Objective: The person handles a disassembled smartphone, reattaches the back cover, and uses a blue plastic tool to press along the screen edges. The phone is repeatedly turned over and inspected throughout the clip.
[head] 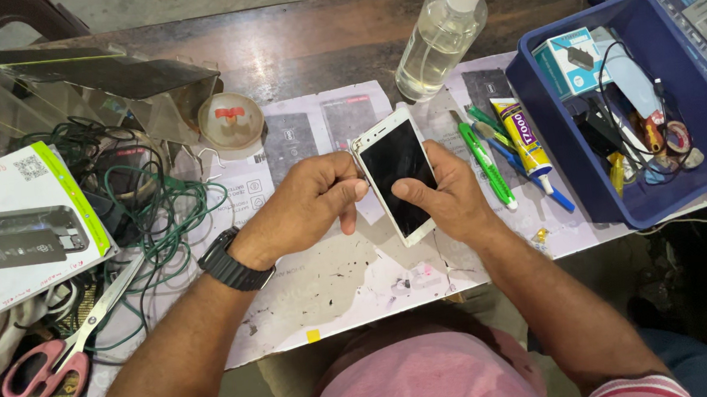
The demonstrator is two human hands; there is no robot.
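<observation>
Paper sheets, stained and scuffed, cover the bench [351,286], with dark wood showing at its far edge. Both hands hold a white smartphone [396,173] above the middle of the sheets, its dark screen facing up. Its long axis runs from the far-left corner down toward the person, tilted slightly so the top end points away and a little left. The left hand [308,206] curls closed against the phone's left edge near the top, fingertips pinching that side; a black wristwatch [231,262] sits on that wrist. The right hand [449,196] cradles the phone from the right, its thumb pressed flat on the lower screen.

Just right of the phone lie green and blue tools [492,160] and a glue tube [523,138]. A clear spray bottle [438,39] stands beyond. A blue bin [572,183] of cables sits at far right. Tangled green wire [163,208] and pink-handled scissors [54,369] lie to the left.
</observation>
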